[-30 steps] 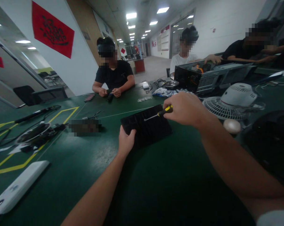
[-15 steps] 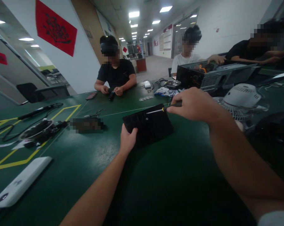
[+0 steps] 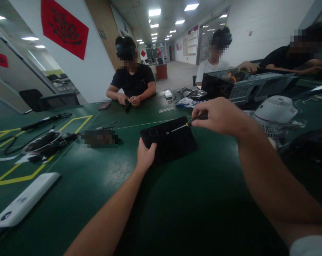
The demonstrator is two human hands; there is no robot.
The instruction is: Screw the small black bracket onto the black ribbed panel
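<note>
A flat black rectangular panel [image 3: 174, 145] with ridges lies tilted above the green table [image 3: 193, 199]. My left hand [image 3: 146, 153] grips its left edge, thumb on top and the other fingers mostly hidden beneath. My right hand [image 3: 216, 117] is closed around the dark handle of a screwdriver [image 3: 179, 127], which has a yellow collar. The thin metal shaft points left and down over the panel. At its tip is a small round pale spot, perhaps a screw head; whether they touch I cannot tell.
A white elongated device [image 3: 27, 199] lies at the left, near cables and a dark coiled item [image 3: 45, 142]. To the right stand a white fan [image 3: 275, 108] and an open computer case [image 3: 230, 87]. Across the table a person [image 3: 134, 81] handles a small black object; two others sit further right.
The screwdriver tip moved up and right off the pale spot, then came back down to it. My right hand shifted right overall. My left hand keeps its hold on the panel.
</note>
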